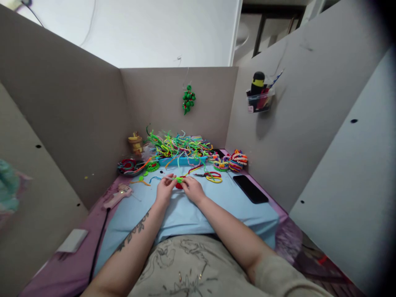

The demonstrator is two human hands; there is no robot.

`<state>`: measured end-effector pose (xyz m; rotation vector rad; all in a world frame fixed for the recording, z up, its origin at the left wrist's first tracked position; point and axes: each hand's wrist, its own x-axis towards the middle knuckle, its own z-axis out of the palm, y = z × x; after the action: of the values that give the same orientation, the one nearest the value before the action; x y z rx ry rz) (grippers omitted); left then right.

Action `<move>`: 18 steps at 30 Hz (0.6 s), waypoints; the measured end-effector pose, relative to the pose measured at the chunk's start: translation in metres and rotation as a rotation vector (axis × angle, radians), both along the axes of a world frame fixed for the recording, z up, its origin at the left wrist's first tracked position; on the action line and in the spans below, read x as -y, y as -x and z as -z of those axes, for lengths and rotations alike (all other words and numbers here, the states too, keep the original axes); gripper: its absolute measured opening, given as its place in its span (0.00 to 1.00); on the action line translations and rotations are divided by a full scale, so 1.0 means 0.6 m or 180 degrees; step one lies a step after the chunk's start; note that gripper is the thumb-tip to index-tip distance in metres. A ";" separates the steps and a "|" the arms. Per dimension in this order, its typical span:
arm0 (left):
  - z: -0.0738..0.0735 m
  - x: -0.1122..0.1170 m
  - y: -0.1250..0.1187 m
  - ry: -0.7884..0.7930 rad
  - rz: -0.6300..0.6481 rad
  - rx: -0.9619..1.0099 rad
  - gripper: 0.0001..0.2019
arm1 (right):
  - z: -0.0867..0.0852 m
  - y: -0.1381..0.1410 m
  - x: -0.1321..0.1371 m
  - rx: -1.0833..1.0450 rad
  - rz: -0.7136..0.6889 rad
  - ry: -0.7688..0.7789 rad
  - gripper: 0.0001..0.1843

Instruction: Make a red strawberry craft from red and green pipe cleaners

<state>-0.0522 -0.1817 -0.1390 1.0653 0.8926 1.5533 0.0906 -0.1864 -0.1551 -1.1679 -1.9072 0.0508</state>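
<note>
My left hand and my right hand meet over the light blue cloth in the middle of the desk. Both pinch a small green pipe-cleaner piece between their fingertips. A small red piece lies just under it, partly hidden by my fingers. A green strand runs from the piece toward the pile at the back.
A blue tray heaped with coloured pipe cleaners stands at the back. Scissors with red and yellow handles, a black phone, a glue gun, finished coloured rings and grey partition walls surround the hands.
</note>
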 end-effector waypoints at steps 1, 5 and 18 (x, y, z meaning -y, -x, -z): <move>-0.001 0.001 0.000 0.0011 -0.0014 -0.0071 0.22 | 0.000 0.000 0.000 0.0038 -0.0004 -0.0013 0.07; 0.002 0.001 0.001 0.0066 -0.0160 -0.0242 0.20 | 0.003 0.001 -0.001 0.0135 -0.0008 -0.0048 0.07; 0.005 -0.013 0.013 0.0552 -0.0127 0.0901 0.18 | -0.001 0.002 0.005 -0.0300 -0.0300 0.0199 0.12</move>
<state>-0.0600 -0.1739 -0.1419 0.6878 0.8384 1.5806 0.0896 -0.1895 -0.1546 -1.0968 -1.8877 0.2145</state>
